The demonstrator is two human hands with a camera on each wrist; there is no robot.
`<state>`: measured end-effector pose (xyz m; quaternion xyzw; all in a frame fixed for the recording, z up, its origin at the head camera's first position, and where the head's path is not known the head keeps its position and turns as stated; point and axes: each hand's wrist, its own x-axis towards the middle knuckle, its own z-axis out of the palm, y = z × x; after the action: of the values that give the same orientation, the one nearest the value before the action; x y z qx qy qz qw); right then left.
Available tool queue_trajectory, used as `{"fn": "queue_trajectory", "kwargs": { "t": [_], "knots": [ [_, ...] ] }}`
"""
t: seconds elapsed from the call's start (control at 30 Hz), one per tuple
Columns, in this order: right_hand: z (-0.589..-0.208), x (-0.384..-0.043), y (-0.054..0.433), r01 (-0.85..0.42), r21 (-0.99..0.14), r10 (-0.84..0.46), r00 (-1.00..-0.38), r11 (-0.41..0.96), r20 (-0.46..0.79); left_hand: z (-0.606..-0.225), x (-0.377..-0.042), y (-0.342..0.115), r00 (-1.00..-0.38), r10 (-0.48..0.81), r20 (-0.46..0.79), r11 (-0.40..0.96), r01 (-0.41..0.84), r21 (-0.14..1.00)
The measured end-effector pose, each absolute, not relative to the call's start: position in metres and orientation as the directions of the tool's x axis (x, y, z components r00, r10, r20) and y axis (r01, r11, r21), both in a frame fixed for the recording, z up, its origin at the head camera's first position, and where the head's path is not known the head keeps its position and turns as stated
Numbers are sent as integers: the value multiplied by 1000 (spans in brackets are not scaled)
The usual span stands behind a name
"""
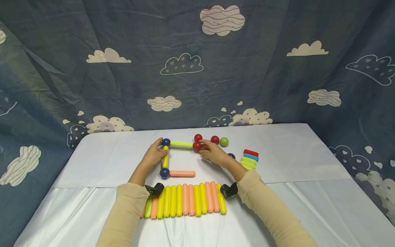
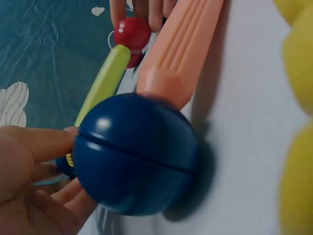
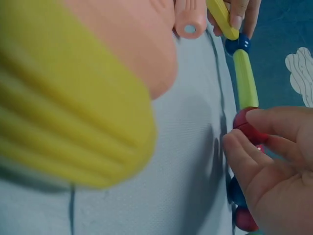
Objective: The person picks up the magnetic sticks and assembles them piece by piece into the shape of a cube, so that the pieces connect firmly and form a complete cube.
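Gripped yellow rod (image 1: 165,160) in curled left hand (image 1: 152,156), just left of centre, likely steadying upper blue ball (image 1: 166,142) | pinched red ball (image 1: 196,146) in nearly closed right hand (image 1: 216,154), mid-frame, apparently keeping contact with green rod (image 1: 181,144)

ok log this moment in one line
left hand: grips yellow stick at far blue ball | right hand: pinches red ball | lime stick: between those balls, touching both

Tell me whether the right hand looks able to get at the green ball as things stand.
Probably yes, though the right hand would first have to release the red ball it pinches. The green ball lies close by, with nothing covering it in the head view.
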<state>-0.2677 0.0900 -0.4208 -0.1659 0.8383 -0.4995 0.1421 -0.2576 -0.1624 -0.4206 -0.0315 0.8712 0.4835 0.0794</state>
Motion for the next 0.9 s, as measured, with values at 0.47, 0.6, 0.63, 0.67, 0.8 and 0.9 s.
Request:
{"fn": "queue_trajectory", "kwargs": {
  "t": [0.47, 0.6, 0.63, 0.67, 0.8, 0.9],
  "knots": [
    [-412, -272, 111, -272, -823, -373, -924, 498, 80, -407, -233, -159, -958, 284, -32, 695, 182, 696],
    [-412, -276, 118, -307, -708, -341, -935, 636, 99, -406, -222, -154, -880, 468, -81, 681, 301, 668],
    [-413, -277, 119, -314, -690, -350, -932, 653, 93, -407, -220, -153, -860, 500, -104, 683, 317, 657],
    [-414, -278, 120, -313, -681, -356, -931, 662, 82, -408, -218, -152, -844, 521, -128, 688, 327, 648],
    [-417, -280, 119, -301, -658, -366, -930, 690, 42, -413, -212, -147, -826, 533, -180, 718, 330, 613],
    [-418, -280, 118, -265, -652, -339, -941, 710, 12, -414, -211, -146, -832, 528, -172, 724, 334, 604]
  ]
}}
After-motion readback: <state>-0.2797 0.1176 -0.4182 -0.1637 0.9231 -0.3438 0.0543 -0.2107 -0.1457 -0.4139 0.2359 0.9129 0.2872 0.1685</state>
